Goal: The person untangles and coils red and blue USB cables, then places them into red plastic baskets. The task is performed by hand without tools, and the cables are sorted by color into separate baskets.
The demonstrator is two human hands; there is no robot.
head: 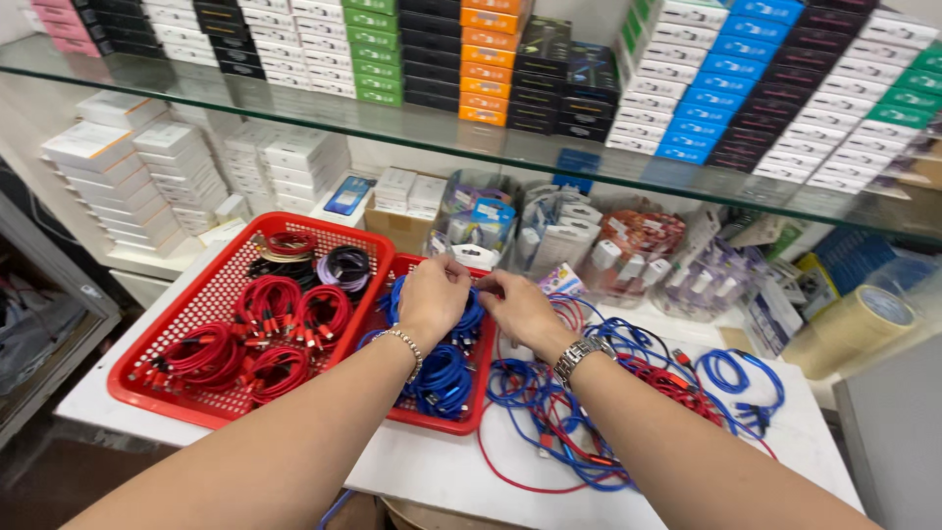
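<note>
My left hand (433, 294) and my right hand (518, 307) meet over the small red basket (475, 395), fingers closed on a blue cable bundle (469, 316) that is mostly hidden under them. More coiled blue cables (442, 381) lie in that basket below my left wrist, which wears a silver bracelet. My right wrist wears a metal watch. To the right, loose blue and red cables (608, 402) sprawl in a tangle on the white tabletop (442, 466).
A larger red basket (162, 329) at left holds coiled red, black and purple cables. Bags of chargers and small packets (628, 250) crowd the back. A tape roll (863, 319) stands at right. A glass shelf (412, 123) above carries stacked coloured boxes.
</note>
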